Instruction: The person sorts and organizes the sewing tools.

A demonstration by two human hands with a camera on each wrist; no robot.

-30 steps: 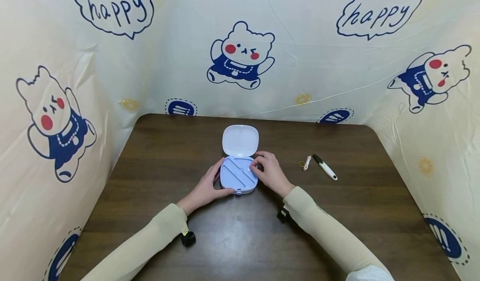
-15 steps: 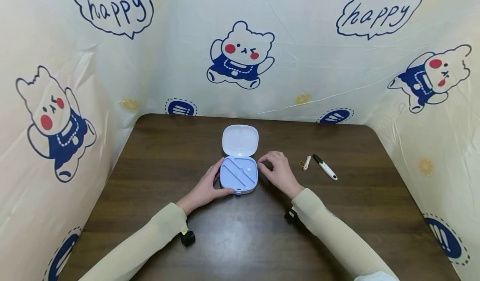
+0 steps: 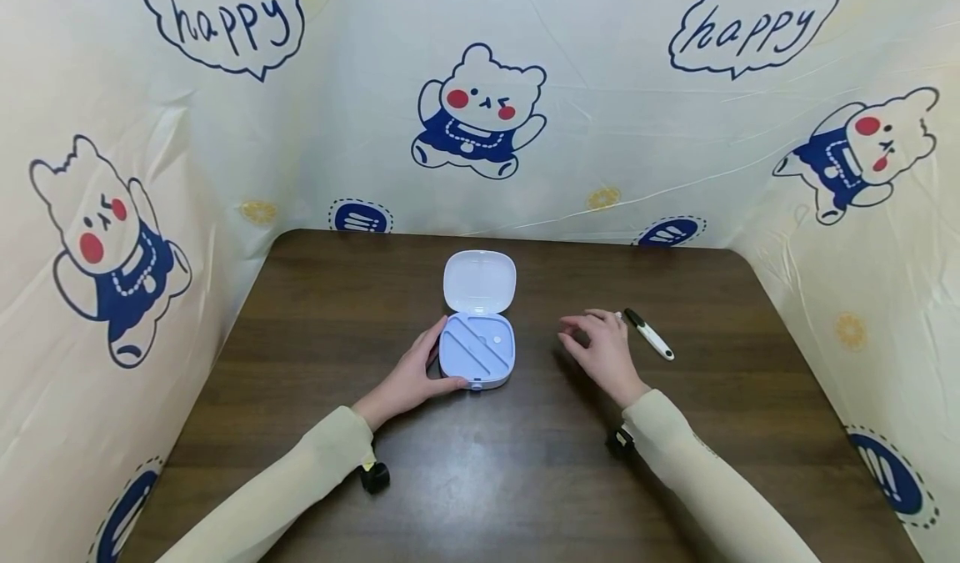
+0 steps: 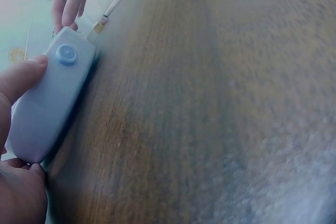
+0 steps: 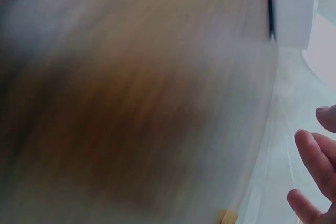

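A light blue box (image 3: pixel 477 354) stands on the table with its translucent lid (image 3: pixel 480 281) raised at the back. Its inner tray has diagonal ridges, and a small pale round spot (image 3: pixel 497 340) shows on the right side. My left hand (image 3: pixel 405 384) grips the box from the left, thumb at the front near the round clasp (image 4: pixel 66 54). To the right of the box, my right hand (image 3: pixel 603 354) hovers over the table with loosely bent fingers, holding nothing visible. Just beyond it lies a slim black-and-white tool (image 3: pixel 649 334); a small pale item beside that is mostly hidden by the hand.
The dark wooden table (image 3: pixel 300 313) has a printed cloth (image 3: pixel 345 129) rising behind it and at both sides. A black wrist camera (image 3: pixel 375 478) hangs under the left sleeve, and another (image 3: pixel 619 442) under the right.
My right hand has left the tray and moved right toward the slim tool, its fingers spreading apart. It now covers most of the small pale item. My left hand and the box have stayed put.
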